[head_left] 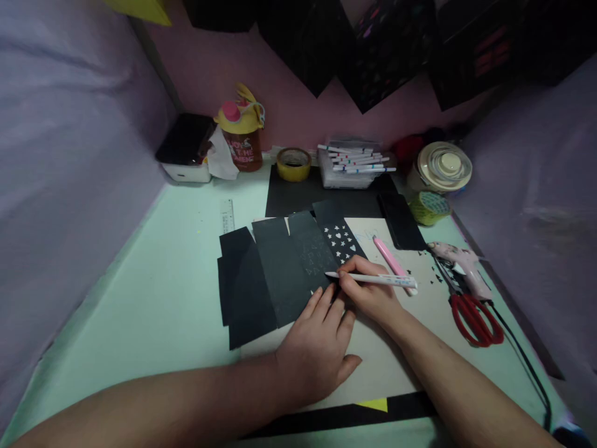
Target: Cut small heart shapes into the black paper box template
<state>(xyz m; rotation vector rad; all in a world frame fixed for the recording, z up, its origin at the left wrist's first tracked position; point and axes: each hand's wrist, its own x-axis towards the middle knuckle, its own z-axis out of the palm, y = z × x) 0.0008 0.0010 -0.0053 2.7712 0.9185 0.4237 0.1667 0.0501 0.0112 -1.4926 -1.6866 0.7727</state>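
Observation:
My right hand (368, 289) is closed around a white pen (382, 280), whose tip points left at a sheet of black paper (282, 261). Faint outlines of small shapes, triangles among them, show on that paper near the tip. Lying flat, my left hand (319, 345) has its fingers spread over the paper's lower edge. The black paper is cut into joined panels with notches, and its right panel carries cut-out stars and hearts (339, 242). A pale board (373, 348) lies underneath.
Right of my hands lie a pink cutter-like tool (394, 264), a black phone (402, 221), red-handled scissors (476, 320) and a glue gun (464, 264) with its cord. Behind are tape (293, 164), a box of markers (352, 177) and a bottle (242, 140). A ruler (227, 216) lies left.

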